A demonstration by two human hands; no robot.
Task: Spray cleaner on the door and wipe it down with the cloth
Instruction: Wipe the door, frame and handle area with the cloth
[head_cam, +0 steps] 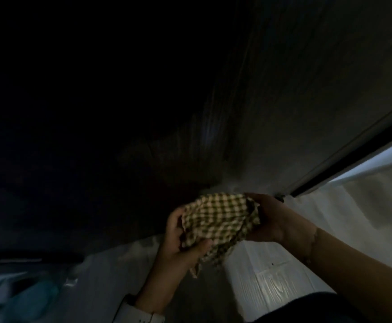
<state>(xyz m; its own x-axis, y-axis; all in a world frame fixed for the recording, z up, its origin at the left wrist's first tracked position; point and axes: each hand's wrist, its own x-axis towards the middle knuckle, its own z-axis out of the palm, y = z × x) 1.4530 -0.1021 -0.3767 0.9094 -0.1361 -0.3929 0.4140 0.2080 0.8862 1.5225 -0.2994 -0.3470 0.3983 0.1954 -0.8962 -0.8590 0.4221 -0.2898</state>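
Note:
A green-and-cream checked cloth [218, 220] is bunched between both hands in front of me. My left hand [181, 245] grips its lower left part, thumb over the fabric. My right hand [269, 217] cups the cloth's right side, fingers curled behind it. A frayed corner hangs below the hands. The door [272, 108], a dark brownish panel, rises just beyond the cloth, and its lower edge is close behind the hands. No spray bottle can be made out in this dim picture.
The scene is very dark, the left half almost black. A pale floor [267, 283] lies below the hands. A dark frame strip [353, 155] runs diagonally at the right, with bright white surface past it. Blurred bluish items [31, 297] sit at the lower left.

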